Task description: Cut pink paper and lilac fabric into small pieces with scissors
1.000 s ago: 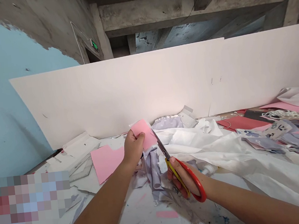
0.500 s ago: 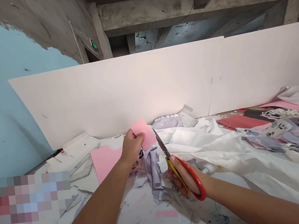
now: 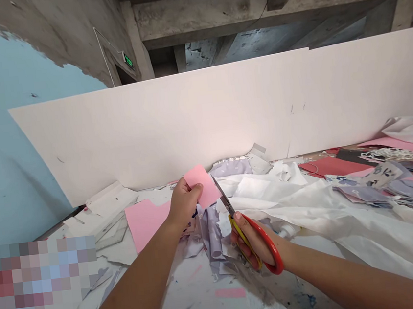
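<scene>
My left hand (image 3: 182,203) pinches a small pink piece of paper (image 3: 203,184) and holds it up above the table. My right hand (image 3: 251,243) grips scissors (image 3: 244,229) with red and yellow handles. Their blades point up and left, with the tips right at the pink paper's right edge. Below both hands lie lilac patterned fabric scraps (image 3: 212,232) and white paper offcuts.
A larger pink sheet (image 3: 145,222) lies flat to the left. White plastic sheeting (image 3: 331,215) spreads to the right, with red and pink sheets (image 3: 331,166) and printed scraps behind it. A long white board (image 3: 224,113) stands along the table's back edge.
The pink paper has shifted slightly right and tilted. The scissors have edged upward along its right side. Both arms have stayed nearly in place.
</scene>
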`<state>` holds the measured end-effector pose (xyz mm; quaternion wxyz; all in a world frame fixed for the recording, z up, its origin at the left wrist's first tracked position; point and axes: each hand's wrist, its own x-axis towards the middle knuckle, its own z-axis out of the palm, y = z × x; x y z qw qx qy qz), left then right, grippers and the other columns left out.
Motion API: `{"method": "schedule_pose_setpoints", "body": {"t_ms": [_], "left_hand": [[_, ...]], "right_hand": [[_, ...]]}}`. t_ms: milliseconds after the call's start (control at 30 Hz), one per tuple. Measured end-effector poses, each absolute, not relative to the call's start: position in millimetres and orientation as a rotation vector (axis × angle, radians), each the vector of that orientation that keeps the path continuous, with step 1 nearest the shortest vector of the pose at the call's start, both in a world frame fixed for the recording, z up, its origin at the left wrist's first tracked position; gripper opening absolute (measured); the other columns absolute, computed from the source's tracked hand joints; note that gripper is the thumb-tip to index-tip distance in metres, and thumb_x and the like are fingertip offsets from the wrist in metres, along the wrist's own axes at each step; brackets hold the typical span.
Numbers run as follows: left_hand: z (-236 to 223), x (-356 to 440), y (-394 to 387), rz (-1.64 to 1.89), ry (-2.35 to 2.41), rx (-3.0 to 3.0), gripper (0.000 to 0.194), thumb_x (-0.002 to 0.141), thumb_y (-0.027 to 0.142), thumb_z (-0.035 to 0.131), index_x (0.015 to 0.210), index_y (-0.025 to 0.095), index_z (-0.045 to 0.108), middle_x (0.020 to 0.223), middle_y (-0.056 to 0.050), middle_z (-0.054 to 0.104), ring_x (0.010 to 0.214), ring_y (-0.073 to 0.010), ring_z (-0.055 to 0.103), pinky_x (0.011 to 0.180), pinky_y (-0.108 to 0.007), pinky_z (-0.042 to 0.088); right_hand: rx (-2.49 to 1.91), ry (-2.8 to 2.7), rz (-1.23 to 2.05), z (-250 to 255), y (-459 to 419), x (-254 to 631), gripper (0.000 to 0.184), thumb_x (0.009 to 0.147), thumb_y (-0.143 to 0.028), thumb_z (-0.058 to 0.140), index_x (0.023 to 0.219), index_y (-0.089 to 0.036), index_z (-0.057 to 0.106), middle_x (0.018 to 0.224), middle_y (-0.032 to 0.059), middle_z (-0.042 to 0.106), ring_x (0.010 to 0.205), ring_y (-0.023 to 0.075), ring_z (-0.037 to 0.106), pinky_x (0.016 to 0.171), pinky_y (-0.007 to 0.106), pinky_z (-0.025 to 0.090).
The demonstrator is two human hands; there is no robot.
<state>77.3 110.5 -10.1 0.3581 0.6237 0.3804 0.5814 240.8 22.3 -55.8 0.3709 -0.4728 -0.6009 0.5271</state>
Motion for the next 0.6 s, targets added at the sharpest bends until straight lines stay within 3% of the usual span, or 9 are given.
{"method": "schedule_pose_setpoints", "body": {"t_ms": [600], "left_hand": [[-10.3,77.8,112.6,1.571,1.008,1.573,0.028,0.064,0.033,0.057,0.087,0.017,0.056,0.07,-0.001,0.057,0.062,-0.0131,0.052,0.054,-0.024,0.039]], "right_hand": [[-1.243,-1.564,1.336,-54.5,20.7,241.2,0.049,0.079,-0.061,0.023,0.062,-0.018,0.041,0.04,-0.0052,0.037,0.025,0.0068,0.036,0.03,0.021,0.031]]}}
